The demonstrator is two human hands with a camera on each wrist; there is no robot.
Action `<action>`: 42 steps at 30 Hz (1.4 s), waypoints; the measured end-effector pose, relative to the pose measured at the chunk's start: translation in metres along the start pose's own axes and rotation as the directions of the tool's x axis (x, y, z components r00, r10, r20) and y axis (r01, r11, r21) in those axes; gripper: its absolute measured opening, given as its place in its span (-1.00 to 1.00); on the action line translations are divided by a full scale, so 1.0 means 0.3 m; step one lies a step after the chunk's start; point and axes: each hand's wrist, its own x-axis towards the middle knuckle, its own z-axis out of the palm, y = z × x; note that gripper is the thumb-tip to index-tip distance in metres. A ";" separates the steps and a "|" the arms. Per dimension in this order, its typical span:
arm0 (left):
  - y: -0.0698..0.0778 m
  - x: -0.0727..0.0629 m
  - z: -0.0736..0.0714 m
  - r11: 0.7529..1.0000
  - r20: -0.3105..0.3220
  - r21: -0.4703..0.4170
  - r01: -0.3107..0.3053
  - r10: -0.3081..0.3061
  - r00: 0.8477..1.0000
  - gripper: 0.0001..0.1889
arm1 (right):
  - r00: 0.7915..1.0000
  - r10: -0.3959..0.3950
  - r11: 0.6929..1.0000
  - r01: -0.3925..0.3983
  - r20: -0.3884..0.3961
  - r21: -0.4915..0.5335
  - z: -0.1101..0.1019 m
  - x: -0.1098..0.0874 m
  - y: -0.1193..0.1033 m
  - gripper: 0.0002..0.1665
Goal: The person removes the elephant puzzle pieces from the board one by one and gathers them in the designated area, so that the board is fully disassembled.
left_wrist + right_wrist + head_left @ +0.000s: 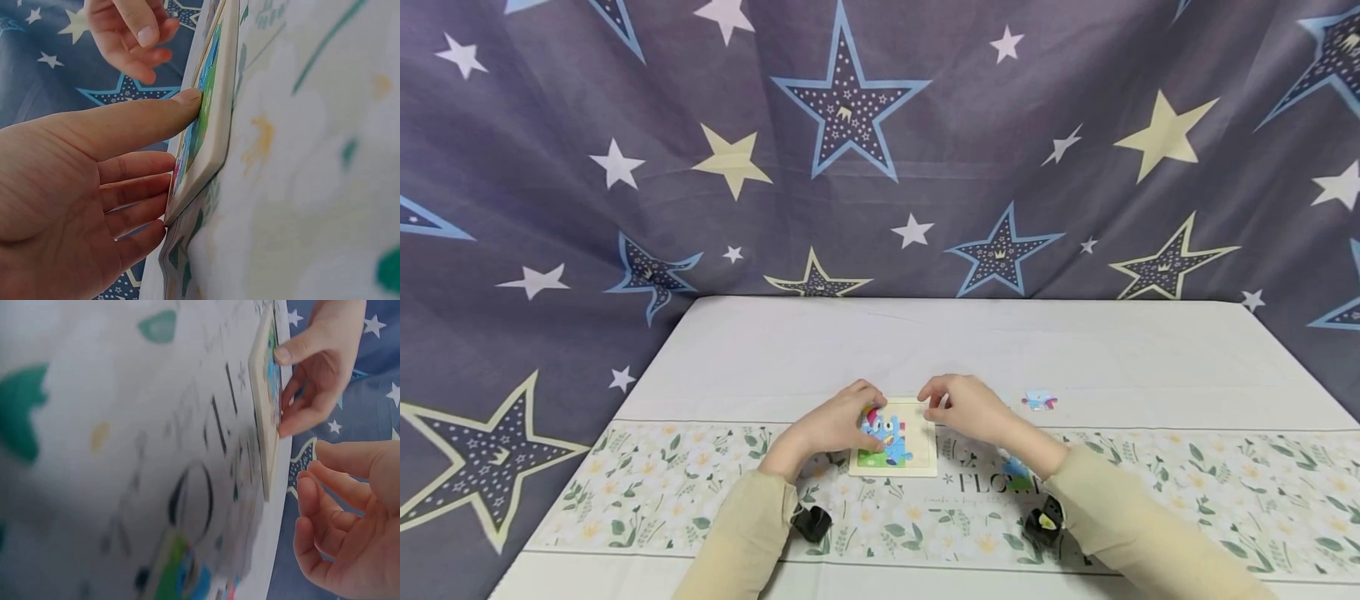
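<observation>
A small square jigsaw puzzle board (929, 464) with a pale frame lies on the tablecloth. Bright blue and green puzzle pieces (895, 455) fill its left part, forming a cartoon picture; its right part shows bare backing. My left hand (833, 423) spans the board's left side. Its thumb (187, 97) rests on the pieces, and the other fingers lie fairly straight along the board's edge. Above the board's far right corner hovers my right hand (966, 407), its fingers (306, 494) loosely bent with nothing between them.
A loose puzzle piece (1039, 401) lies to the right, beyond the right forearm. Another blue and green piece (1017, 472) is partly hidden under that arm. The white table (790, 350) has a floral printed band; a star-patterned curtain (880, 200) hangs behind it.
</observation>
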 end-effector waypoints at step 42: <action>-0.004 -0.002 0.001 0.999 -0.018 0.000 -0.050 0.050 0.999 -0.41 | 0.997 -0.024 0.990 0.035 0.079 -0.137 0.113 0.055 -0.068 -0.57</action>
